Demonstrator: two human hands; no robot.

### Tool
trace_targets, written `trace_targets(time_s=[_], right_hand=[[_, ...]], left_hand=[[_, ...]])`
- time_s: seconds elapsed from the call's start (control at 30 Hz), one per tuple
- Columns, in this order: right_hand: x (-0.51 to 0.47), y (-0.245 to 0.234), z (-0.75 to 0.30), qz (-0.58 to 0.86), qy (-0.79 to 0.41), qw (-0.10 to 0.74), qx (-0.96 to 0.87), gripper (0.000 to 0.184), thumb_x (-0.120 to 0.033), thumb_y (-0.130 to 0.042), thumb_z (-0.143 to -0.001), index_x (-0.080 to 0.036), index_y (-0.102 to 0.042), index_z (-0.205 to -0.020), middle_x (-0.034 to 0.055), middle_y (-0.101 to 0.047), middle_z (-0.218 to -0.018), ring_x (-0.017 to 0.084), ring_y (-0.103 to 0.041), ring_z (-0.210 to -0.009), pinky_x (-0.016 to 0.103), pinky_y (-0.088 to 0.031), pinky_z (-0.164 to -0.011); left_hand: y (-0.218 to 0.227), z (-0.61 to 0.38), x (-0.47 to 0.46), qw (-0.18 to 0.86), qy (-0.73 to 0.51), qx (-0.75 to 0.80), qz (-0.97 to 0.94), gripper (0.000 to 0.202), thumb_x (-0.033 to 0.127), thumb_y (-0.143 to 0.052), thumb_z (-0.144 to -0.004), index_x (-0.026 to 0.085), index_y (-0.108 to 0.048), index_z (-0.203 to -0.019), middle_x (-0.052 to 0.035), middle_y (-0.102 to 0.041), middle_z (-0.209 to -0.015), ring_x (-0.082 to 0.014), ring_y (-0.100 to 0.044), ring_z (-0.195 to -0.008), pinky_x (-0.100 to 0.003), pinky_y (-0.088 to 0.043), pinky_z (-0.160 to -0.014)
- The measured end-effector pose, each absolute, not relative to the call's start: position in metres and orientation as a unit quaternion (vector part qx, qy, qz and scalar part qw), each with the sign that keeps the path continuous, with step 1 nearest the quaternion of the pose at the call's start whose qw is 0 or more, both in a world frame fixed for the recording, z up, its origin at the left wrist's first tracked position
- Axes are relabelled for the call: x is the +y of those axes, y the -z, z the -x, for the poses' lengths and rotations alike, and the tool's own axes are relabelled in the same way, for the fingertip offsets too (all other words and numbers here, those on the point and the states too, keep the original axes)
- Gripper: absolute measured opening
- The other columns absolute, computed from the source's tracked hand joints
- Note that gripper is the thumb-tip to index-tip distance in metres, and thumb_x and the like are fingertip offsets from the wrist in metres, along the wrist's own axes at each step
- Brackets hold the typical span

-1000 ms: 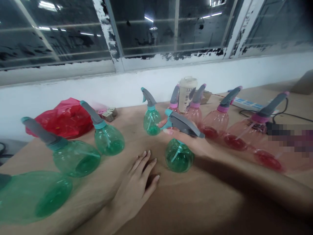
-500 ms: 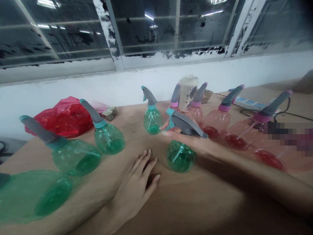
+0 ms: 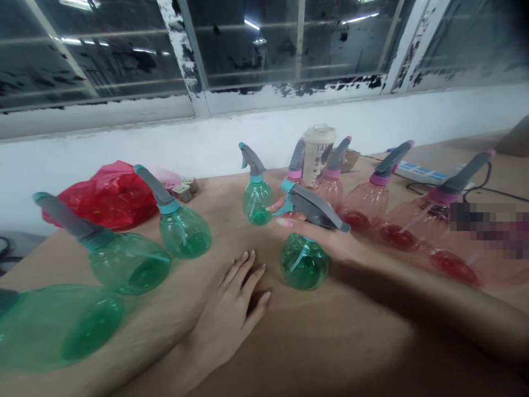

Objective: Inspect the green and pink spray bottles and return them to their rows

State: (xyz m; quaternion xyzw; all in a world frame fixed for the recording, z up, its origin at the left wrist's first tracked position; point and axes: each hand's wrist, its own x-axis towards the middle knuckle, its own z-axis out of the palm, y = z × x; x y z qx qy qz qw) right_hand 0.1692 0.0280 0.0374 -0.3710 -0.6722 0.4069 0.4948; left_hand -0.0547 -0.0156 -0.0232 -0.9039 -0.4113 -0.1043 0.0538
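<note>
A green spray bottle [image 3: 305, 267] with a grey and teal trigger head stands upright on the wooden table [image 3: 289, 331]. My right hand [image 3: 316, 229] is closed round its neck below the spray head, with fingertips by the teal trigger. Dark green liquid fills the lower part of that bottle. My left hand [image 3: 231, 309] lies flat on the table to the bottle's left, fingers spread, holding nothing. Behind the held bottle stands another green spray bottle [image 3: 258, 201].
More green spray bottles [image 3: 185, 231] line the left, beside a red plastic bag [image 3: 111, 198]. Several pink spray bottles [image 3: 366, 204] stand on the right, near a paper cup [image 3: 318, 154]. A power strip [image 3: 427, 173] with black cables lies behind them. A white wall [image 3: 248, 138] borders the table.
The trigger head looks very slightly shifted left, with the fingers at the trigger. Both hands otherwise keep their places; the whole view has moved up a few pixels.
</note>
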Motion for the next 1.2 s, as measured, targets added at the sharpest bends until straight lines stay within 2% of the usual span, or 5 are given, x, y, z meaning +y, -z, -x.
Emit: trace_targets(time_s=[0.23, 0.43, 0.77, 1.07, 1.2], right_hand=[[0.0273, -0.0360, -0.1698, 0.369, -0.412, 0.499, -0.667, 0.030, -0.047, -0.065, -0.077, -0.026, -0.062, -0.098, -0.0005, -0.059, -0.077, 0.018, -0.057, -0.080, 0.034, -0.045, -0.073], [0.0290, -0.0360, -0.1681, 0.373, -0.414, 0.489, -0.672, 0.031, -0.048, -0.065, -0.076, -0.027, -0.063, -0.098, -0.0036, -0.048, -0.057, 0.019, -0.057, -0.074, 0.035, -0.046, -0.069], [0.0292, -0.0307, -0.1762, 0.397, -0.406, 0.471, -0.675, 0.026, -0.049, -0.063, -0.077, -0.025, -0.065, -0.087, -0.0003, -0.055, -0.063, 0.018, -0.055, -0.063, 0.033, -0.045, -0.056], [0.0321, -0.0351, -0.1680, 0.339, -0.420, 0.515, -0.667, 0.025, -0.045, -0.067, -0.076, -0.027, -0.063, -0.093, -0.0012, -0.060, -0.074, 0.018, -0.058, -0.072, 0.036, -0.047, -0.073], [0.0320, -0.0354, -0.1677, 0.351, -0.418, 0.504, -0.670, 0.030, -0.047, -0.066, -0.076, -0.026, -0.062, -0.097, 0.0002, -0.060, -0.076, 0.018, -0.057, -0.074, 0.037, -0.047, -0.076]], left_hand=[[0.0248, 0.0544, -0.0151, 0.042, 0.111, -0.416, 0.902, 0.045, 0.040, -0.043, -0.093, 0.015, -0.049, -0.131, -0.0129, -0.040, -0.145, -0.0288, -0.036, -0.133, -0.050, -0.035, -0.107], [0.0241, 0.0548, -0.0151, 0.048, 0.111, -0.416, 0.901, 0.044, 0.039, -0.044, -0.093, 0.016, -0.050, -0.130, -0.0126, -0.041, -0.144, -0.0280, -0.037, -0.133, -0.050, -0.036, -0.106], [0.0208, 0.0510, -0.0179, 0.042, 0.114, -0.417, 0.901, 0.044, 0.038, -0.045, -0.093, 0.012, -0.052, -0.128, -0.0151, -0.044, -0.142, -0.0277, -0.038, -0.132, -0.049, -0.035, -0.106], [0.0220, 0.0521, -0.0168, 0.042, 0.114, -0.415, 0.902, 0.044, 0.039, -0.045, -0.093, 0.014, -0.050, -0.129, -0.0140, -0.041, -0.144, -0.0277, -0.036, -0.133, -0.050, -0.035, -0.107], [0.0241, 0.0526, -0.0160, 0.050, 0.122, -0.410, 0.902, 0.044, 0.038, -0.044, -0.093, 0.013, -0.050, -0.128, -0.0142, -0.042, -0.143, -0.0276, -0.038, -0.133, -0.050, -0.036, -0.105]])
